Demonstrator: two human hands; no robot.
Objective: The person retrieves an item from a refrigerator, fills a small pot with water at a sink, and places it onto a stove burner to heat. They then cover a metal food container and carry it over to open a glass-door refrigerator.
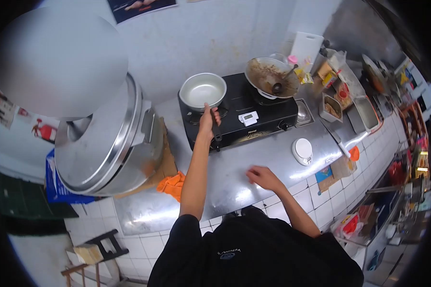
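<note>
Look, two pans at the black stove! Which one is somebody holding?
The pale pan at the left of the stove: the left hand grips its dark handle. The brown-stained wok on the right has no hand on it.

L hand fwd, R hand half-curled

A person in a black shirt is gripping a saucepan by its handle with the left hand at a black stove, where a stained wok is holding a ladle; the right hand is hovering over the steel counter.
</note>
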